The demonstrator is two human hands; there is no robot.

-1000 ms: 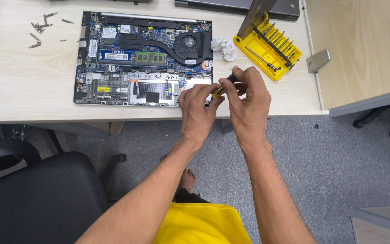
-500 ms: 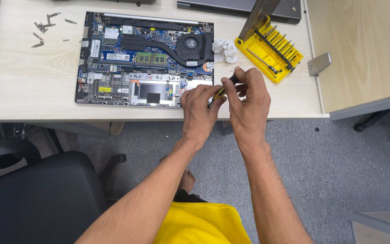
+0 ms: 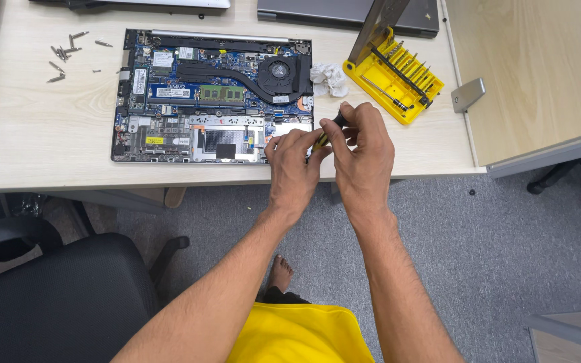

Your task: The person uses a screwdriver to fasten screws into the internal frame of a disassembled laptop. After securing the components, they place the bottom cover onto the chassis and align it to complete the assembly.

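An opened laptop (image 3: 210, 94) lies bottom-up on the light wooden desk (image 3: 42, 148), its circuit board, fan and memory stick exposed. Just off its right front corner my left hand (image 3: 294, 168) and my right hand (image 3: 364, 158) meet around a small screwdriver (image 3: 326, 131) with a black and yellow handle. The right hand grips the handle; the left hand's fingers pinch the end nearer the tip. The tip itself is hidden by the fingers.
A yellow screwdriver-bit case (image 3: 395, 77) stands open at the right, with a crumpled white tissue (image 3: 329, 77) beside it. Several loose screws (image 3: 65, 57) lie at the desk's far left. A closed grey laptop (image 3: 351, 13) sits behind. A black chair (image 3: 55, 296) is below left.
Both hands with the screwdriver have stayed at the laptop's right front corner, with only small finger shifts. The view has shifted slightly.
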